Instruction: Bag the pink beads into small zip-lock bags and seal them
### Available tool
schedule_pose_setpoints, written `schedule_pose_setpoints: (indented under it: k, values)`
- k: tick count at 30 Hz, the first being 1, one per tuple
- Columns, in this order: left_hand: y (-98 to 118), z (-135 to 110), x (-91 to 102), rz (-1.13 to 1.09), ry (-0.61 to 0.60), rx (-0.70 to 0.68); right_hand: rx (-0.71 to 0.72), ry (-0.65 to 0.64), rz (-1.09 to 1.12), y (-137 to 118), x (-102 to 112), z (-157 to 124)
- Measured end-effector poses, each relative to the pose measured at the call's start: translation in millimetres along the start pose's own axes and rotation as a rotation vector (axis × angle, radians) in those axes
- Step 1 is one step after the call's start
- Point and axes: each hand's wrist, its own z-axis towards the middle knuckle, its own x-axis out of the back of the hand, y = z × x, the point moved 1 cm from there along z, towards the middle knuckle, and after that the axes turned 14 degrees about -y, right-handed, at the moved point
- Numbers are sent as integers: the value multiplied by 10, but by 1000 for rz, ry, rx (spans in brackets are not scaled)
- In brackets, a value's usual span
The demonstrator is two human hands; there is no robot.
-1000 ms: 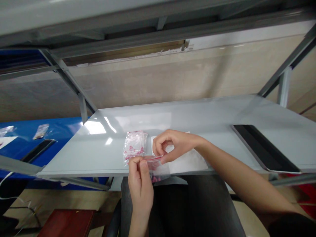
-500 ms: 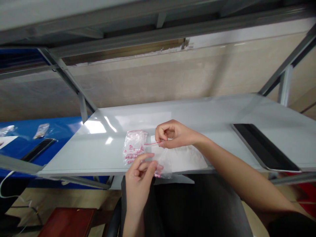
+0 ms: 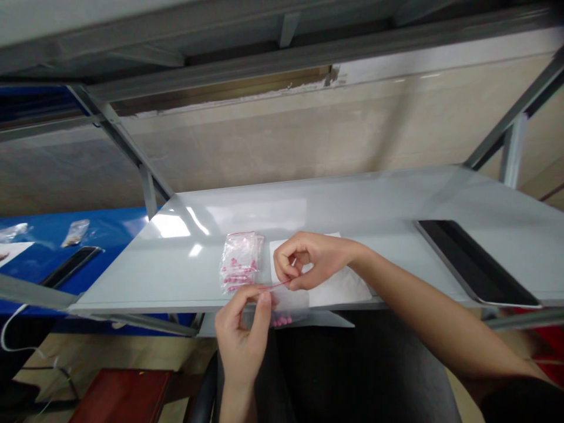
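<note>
My left hand (image 3: 242,335) and my right hand (image 3: 312,261) both pinch the red-lined zip seal of a small clear plastic bag (image 3: 286,305). The bag hangs over the front edge of the table, with a few pink beads (image 3: 281,321) gathered at its bottom. Just left of my fingers lies a stack of clear bags holding pink beads (image 3: 240,262). A white sheet (image 3: 341,288) lies beneath my right hand on the pale grey table top (image 3: 176,276).
A dark tablet (image 3: 478,262) lies at the table's right. Grey metal shelf frames run overhead. On a blue table to the left are a phone (image 3: 70,265) and a small bag (image 3: 76,232). My dark-trousered legs (image 3: 365,370) lie below the table edge.
My right hand has come down to the seal, and my left hand has moved down and now pinches its other side. The bag's seal is stretched between my fingers.
</note>
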Motion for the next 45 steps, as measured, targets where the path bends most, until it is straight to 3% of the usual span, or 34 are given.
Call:
schedule_pose_setpoints:
  k: [8, 16, 22, 30, 45]
  values:
    - [38, -2, -16, -41, -8, -63, -22, -41, 3, 10, 16, -9]
    - [41, -17, -13, 62, -49, -113, -139, -55, 26, 14, 5, 2]
    - [4, -23, -28, 197, -65, -137, -119, -12, -149, 101, -8, 37]
    - [-30, -12, -65, 312, -67, -158, -62, -12, -199, 163, -31, 78]
    - [-44, -15, -29, 272, -28, -156, -65, 3, -196, 128, -37, 82]
